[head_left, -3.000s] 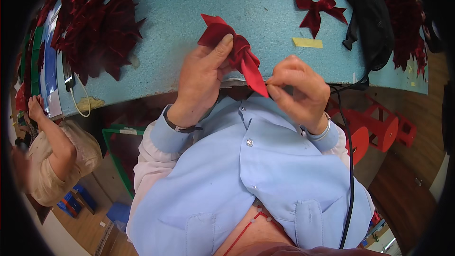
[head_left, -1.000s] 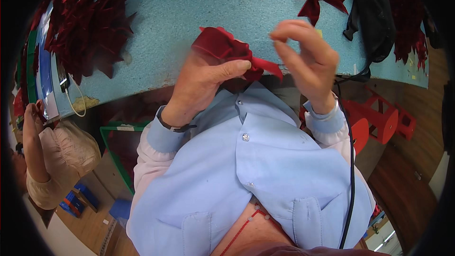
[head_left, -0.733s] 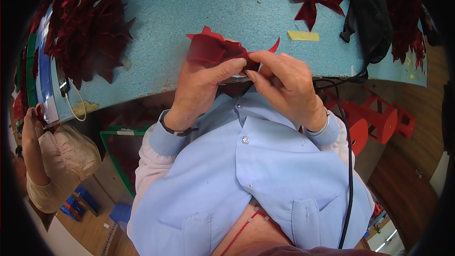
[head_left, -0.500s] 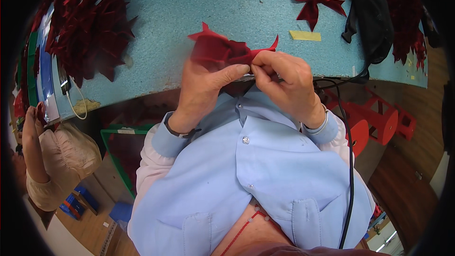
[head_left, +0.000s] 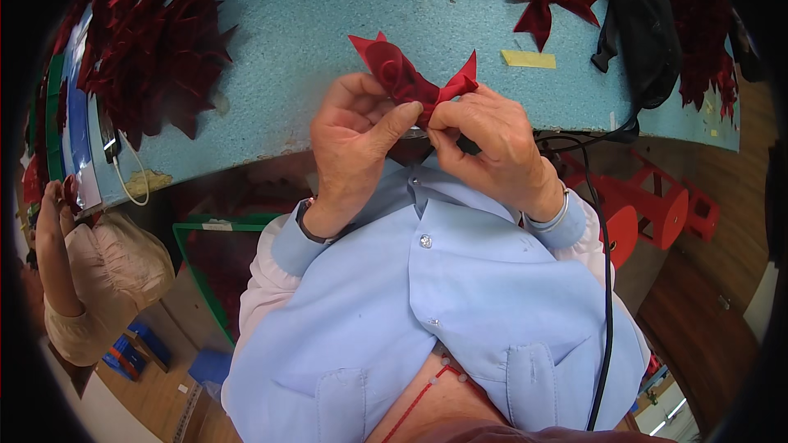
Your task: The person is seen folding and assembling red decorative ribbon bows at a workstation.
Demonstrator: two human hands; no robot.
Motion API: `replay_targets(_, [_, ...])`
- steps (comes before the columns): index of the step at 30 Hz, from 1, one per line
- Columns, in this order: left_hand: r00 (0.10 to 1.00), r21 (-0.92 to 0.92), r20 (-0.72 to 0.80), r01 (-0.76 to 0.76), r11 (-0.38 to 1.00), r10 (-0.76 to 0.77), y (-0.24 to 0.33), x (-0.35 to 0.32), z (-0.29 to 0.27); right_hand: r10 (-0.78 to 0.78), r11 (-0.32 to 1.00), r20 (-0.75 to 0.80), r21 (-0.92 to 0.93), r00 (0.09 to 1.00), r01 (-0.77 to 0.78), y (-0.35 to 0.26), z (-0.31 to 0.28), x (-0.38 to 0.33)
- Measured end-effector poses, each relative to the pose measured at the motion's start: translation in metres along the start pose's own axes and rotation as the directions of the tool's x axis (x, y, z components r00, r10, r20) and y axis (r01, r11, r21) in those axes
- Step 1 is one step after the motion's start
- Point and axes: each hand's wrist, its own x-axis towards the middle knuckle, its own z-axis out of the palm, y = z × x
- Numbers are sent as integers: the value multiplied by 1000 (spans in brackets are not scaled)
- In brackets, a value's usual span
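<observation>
A dark red velvet ribbon bow [head_left: 400,74] is held up between both hands, just over the near edge of the table. My left hand [head_left: 353,131] pinches its lower middle between thumb and fingers. My right hand [head_left: 490,135] is closed on the bow's right side, thumb and forefinger pressed together close to the left thumb. Two pointed ends stick up, one on each side. The folds at the pinch are partly hidden by my fingers. Beyond my right hand a finished-looking red bow [head_left: 548,4] lies flat on the table.
The blue table [head_left: 279,57] carries a heap of red bows [head_left: 156,49] at left and another red pile [head_left: 694,29] at right. A black bag [head_left: 644,33] and a yellow strip [head_left: 529,59] lie nearer. A co-worker [head_left: 115,279] sits left, by a green-rimmed crate [head_left: 193,279]. Red stools [head_left: 648,205] stand right.
The bow has turned more upright, its right end now pointing upward. My left fingers have curled behind it, and the left thumb has shifted slightly left. My right hand has moved slightly left.
</observation>
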Motion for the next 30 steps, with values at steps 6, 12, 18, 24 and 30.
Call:
replay_targets(6, [996, 63, -17, -89, 994, 90, -3, -4, -4, -2, 1000, -2, -28, 1000, 2, 2, 2, -2])
replay_targets(12, [936, 452, 169, -351, 820, 308, 4, -7, -4, -24, 996, -3, -90, 1000, 23, -1, 3, 1])
replay_targets(18, [981, 388, 85, -195, 901, 176, -2, -6, -11, -51, 991, -3, -128, 999, 51, -1, 8, 1])
replay_targets(24, [984, 411, 41, -176, 894, 175, 1, -6, -19, -61, 991, 6, -122, 998, 62, 1, 13, 1])
replay_targets(30, [987, 378, 23, -155, 913, 159, 4, -7, -19, -65, 994, -4, -89, 998, 64, 3, 16, 3])
